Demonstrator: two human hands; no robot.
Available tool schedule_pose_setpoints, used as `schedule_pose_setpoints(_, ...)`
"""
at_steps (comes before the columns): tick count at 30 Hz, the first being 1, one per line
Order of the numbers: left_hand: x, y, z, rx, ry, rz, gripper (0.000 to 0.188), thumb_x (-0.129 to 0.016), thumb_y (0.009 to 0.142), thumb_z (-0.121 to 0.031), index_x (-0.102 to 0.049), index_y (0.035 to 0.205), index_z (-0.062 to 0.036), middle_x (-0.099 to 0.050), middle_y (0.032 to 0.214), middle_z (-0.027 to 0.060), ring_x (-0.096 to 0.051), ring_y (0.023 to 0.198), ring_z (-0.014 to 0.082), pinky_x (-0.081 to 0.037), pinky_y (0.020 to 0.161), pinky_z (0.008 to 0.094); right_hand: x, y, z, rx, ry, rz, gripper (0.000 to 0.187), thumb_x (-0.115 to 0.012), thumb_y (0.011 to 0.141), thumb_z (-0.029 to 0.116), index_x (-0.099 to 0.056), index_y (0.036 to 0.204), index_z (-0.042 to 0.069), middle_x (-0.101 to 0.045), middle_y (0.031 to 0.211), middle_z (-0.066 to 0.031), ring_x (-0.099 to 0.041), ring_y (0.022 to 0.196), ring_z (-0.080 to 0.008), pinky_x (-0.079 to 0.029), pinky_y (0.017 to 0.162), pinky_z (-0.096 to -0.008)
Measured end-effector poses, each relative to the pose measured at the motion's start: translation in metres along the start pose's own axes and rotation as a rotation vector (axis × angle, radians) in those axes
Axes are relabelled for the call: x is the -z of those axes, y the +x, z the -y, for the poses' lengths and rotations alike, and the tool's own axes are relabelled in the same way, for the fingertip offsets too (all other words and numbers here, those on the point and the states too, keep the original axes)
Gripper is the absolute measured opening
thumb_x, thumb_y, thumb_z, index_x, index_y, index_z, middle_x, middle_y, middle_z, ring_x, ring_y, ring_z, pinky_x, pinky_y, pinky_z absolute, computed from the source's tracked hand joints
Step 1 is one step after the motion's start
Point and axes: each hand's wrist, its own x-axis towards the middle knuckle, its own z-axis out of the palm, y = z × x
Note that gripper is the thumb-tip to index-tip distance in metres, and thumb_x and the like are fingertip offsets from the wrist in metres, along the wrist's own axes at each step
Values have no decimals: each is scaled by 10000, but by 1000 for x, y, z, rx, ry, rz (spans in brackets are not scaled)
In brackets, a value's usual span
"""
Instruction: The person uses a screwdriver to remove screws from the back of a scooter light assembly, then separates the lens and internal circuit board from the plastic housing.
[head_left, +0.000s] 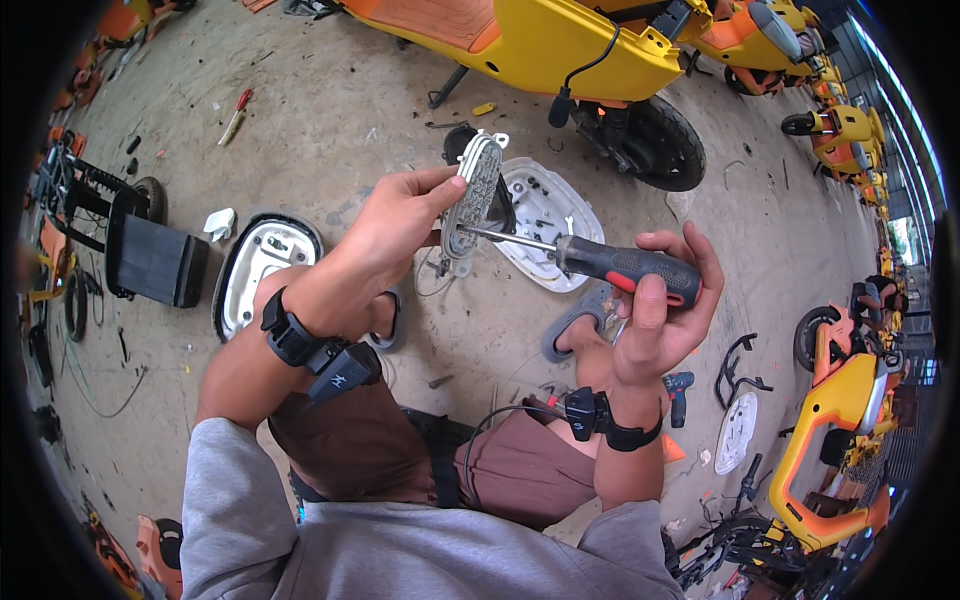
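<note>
My left hand pinches an oval grey part with a pale rim and mounting tabs, held upright in front of me. A screwdriver with a black and red handle is gripped in my right hand, thumb below the handle and some fingers lifted off it. Its shaft points left, and the tip meets the lower end of the oval part; whether it sits in a screw is too small to tell. Beyond my hands a white shell lies on the floor, holding small hardware and a wrench.
Left of my legs rests a white, dark-rimmed shell. A black box stands farther left. Ahead is a yellow scooter; another yellow frame is at right. A power drill and white panel lie right of my leg.
</note>
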Motion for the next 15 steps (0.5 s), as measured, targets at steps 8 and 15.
schedule_pose_setpoints(8,-2,-2,-2,10,52,-23,358,-537,987,-214,-564,1255,22,-648,1046,34,-603,885,94,-489,772,284,-3,3,-1,121,-95,-4,500,-677,831,69,-449,1265,-23,-605,1046,-164,-571,932,-159,-478,831,-283)
schedule_pose_setpoints(15,-4,-5,-7,13,104,-34,330,-526,992,-212,-590,1228,9,-651,1038,31,-597,878,88,-491,761,287,-2,-1,-3,39,-105,-23,439,-685,834,70,-475,1212,-8,-622,1010,-138,-560,863,-125,-470,784,-258)
